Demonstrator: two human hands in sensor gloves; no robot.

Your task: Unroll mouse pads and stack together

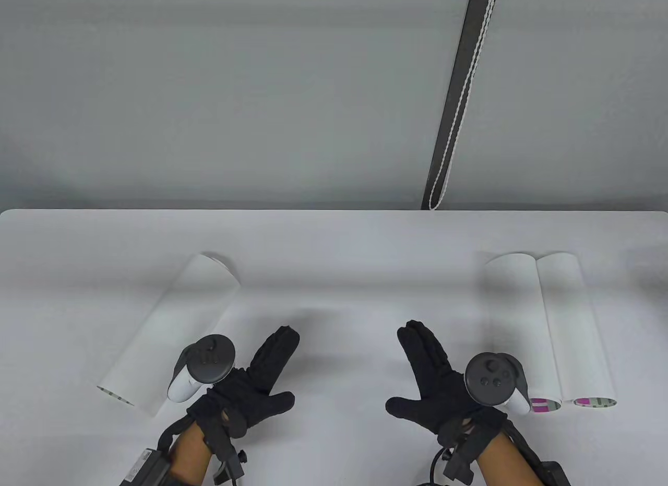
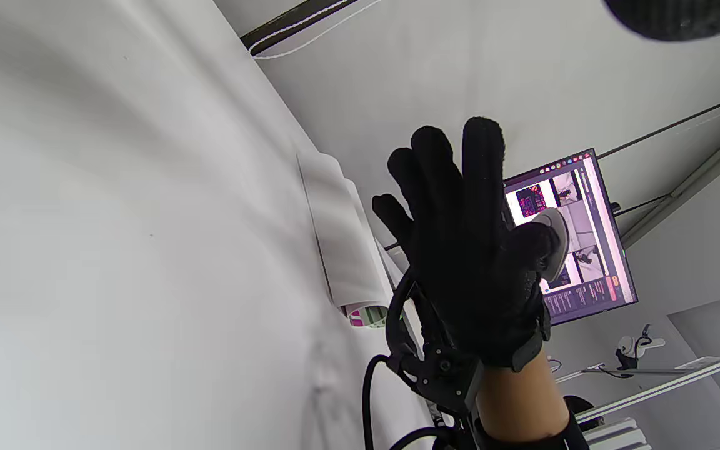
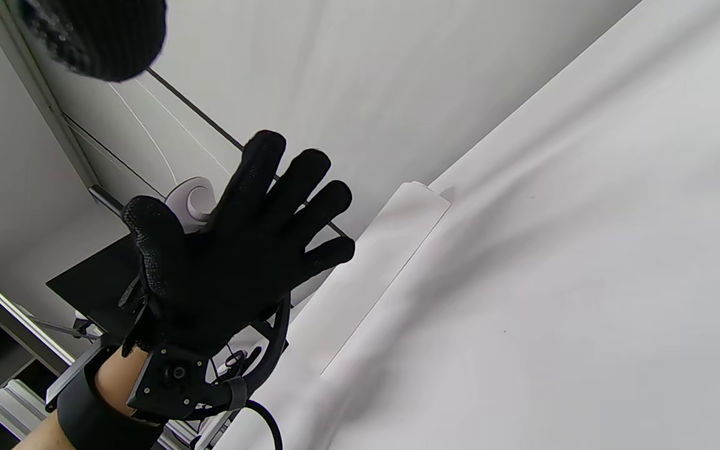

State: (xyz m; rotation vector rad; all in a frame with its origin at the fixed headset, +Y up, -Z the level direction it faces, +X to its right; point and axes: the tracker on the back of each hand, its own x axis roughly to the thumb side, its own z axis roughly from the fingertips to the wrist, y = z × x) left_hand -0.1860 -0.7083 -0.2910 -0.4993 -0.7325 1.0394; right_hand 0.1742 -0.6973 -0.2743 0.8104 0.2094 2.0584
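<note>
Table view: three rolled mouse pads on a white table (image 1: 334, 246). At left, one white roll (image 1: 167, 329) lying slantwise, near end patterned. At right, two rolls touching side by side: inner roll (image 1: 522, 324) and outer roll (image 1: 574, 324), near ends showing pink and green print. Between them, left hand (image 1: 250, 381) and right hand (image 1: 433, 381), both flat, palms down, fingers straight and close together, thumbs spread inward; gripping nothing, well apart from each other. A tracker (image 1: 201, 366) strapped on the left hand's back, another tracker (image 1: 493, 379) on the right. Behind the table, a grey wall with a dark strip and a white looped cord (image 1: 459, 99).

Left wrist view: right hand (image 2: 466, 250) seen across the table, fingers outstretched, holding nothing; beside it the paired rolls (image 2: 344, 250), pink-green end toward the camera. A lit monitor (image 2: 585, 237) behind.

Right wrist view: left hand (image 3: 235, 250) spread flat, empty; just beside it the single white roll (image 3: 372, 275) lying on the table.
</note>
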